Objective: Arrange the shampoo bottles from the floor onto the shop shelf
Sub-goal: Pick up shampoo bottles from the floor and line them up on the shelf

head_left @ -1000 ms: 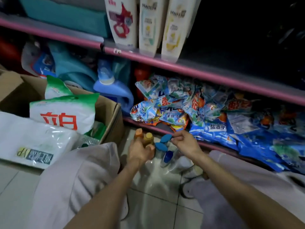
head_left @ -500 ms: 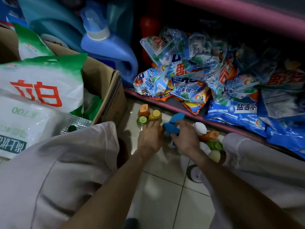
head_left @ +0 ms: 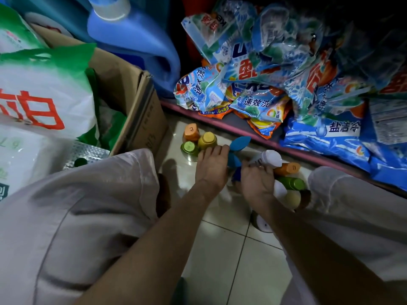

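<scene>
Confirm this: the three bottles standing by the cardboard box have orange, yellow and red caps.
Not quite. In the head view the three bottles by the cardboard box have an orange cap, a yellow cap and a green cap, not a red one.

The left hand [head_left: 212,166] and right hand [head_left: 256,183] cover the bottles [head_left: 233,160] beneath them, so their grips are unclear. The white bottle [head_left: 267,158] seems pinched. The jug [head_left: 141,38] and bag [head_left: 37,89] are cut off.
</scene>
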The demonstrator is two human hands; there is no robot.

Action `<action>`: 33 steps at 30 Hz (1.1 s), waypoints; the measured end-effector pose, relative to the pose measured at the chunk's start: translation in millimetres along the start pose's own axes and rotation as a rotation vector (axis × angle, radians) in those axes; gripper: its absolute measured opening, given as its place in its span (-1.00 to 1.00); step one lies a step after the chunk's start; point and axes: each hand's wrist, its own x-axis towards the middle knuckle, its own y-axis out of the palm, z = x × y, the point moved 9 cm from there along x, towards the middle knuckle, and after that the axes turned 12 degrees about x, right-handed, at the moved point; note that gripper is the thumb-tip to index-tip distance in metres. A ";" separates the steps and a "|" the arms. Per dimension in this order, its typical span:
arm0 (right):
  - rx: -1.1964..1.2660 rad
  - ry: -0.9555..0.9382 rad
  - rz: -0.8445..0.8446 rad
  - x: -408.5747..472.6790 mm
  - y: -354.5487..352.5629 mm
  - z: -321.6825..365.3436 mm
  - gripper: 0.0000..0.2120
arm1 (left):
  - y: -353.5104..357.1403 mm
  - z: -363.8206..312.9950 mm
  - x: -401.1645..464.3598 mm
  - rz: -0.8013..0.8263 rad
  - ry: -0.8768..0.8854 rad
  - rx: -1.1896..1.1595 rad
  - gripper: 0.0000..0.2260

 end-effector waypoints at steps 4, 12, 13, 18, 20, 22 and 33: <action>-0.051 -0.041 -0.033 -1.1 -3.8 0.5 -0.59 | -3.8 -3.2 -11.7 -0.039 0.020 -0.021 -0.47; 0.064 -0.149 -0.111 -39.5 -43.2 -1.6 -0.56 | -12.2 -29.5 -56.5 -0.095 0.192 -0.146 -0.32; 0.106 -0.143 -0.114 -45.8 -51.7 -3.3 -0.56 | -11.5 -31.1 -61.4 -0.075 0.201 -0.174 -0.32; 0.477 -0.061 -0.231 -80.3 -100.1 -16.0 -0.67 | -20.4 -25.3 -82.7 0.037 0.094 -0.606 -0.41; 0.640 0.002 -0.267 -91.4 -116.1 -24.7 -0.59 | -32.6 -18.3 -88.6 0.044 0.025 -0.767 -0.53; 0.703 0.025 -0.293 -103.3 -131.2 -28.5 -0.52 | -48.3 -15.0 -92.9 0.081 0.003 -0.865 -0.67; 1.624 -0.068 0.045 -117.9 -162.9 -14.1 -0.73 | -105.6 -37.6 -117.9 0.394 0.072 -1.285 -0.78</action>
